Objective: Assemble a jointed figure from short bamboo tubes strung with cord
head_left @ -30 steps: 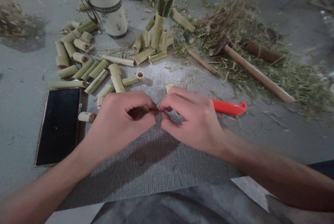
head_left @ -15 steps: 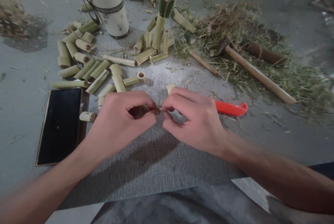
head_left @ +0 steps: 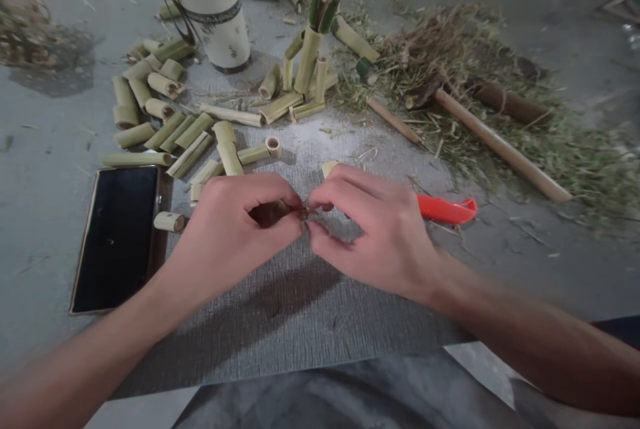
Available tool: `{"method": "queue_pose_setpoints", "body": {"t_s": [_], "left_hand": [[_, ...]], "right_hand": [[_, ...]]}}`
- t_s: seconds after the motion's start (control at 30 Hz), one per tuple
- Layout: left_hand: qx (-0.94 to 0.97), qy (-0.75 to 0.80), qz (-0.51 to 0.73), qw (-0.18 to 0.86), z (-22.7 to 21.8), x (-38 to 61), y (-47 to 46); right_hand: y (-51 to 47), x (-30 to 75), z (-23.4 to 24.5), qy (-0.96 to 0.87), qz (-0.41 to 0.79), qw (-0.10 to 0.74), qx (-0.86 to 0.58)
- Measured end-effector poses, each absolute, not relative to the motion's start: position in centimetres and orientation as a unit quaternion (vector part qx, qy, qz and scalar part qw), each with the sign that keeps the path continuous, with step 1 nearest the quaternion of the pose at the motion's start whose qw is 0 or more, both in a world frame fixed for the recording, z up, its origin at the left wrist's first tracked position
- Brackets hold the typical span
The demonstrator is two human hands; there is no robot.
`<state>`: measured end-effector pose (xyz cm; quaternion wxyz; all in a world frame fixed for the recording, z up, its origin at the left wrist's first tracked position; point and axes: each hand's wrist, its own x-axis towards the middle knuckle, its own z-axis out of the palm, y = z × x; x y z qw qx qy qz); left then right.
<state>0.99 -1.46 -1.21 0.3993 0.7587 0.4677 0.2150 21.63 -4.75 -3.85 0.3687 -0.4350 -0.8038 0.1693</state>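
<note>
My left hand (head_left: 240,229) is closed in a pinch, thumb against forefinger, on a thin brown strand (head_left: 307,212), perhaps twine. Facing it, my right hand (head_left: 373,232) curls its fingertips around the strand's other end, with a narrow gap between thumb and forefinger. Most of the strand is hidden by the fingers. Just beyond my right knuckles a pale bamboo piece (head_left: 328,168) peeks out. The red handle (head_left: 447,209) of a tool lies behind my right hand, its other end covered. Short bamboo pieces (head_left: 229,157) lie beyond my left hand.
A black phone (head_left: 115,236) and a small bamboo plug (head_left: 169,221) lie on the left. Behind stand a patterned cup (head_left: 225,29) and an upright bamboo figure (head_left: 307,59). A wooden-handled hammer (head_left: 500,142) rests on shavings (head_left: 565,156), near a thin wooden-handled tool (head_left: 395,121).
My right thumb and forefinger have parted slightly at the strand. My left hand keeps its pinch. The whole view has shifted a little.
</note>
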Motion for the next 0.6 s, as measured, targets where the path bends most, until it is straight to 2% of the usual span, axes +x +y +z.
{"method": "queue_pose_setpoints", "body": {"t_s": [0.6], "left_hand": [[0.762,0.461,0.217,0.400,-1.28,0.87,-1.45]], "right_hand": [[-4.57,22.18,-4.06,-0.803,0.197,0.348,-0.442]]}}
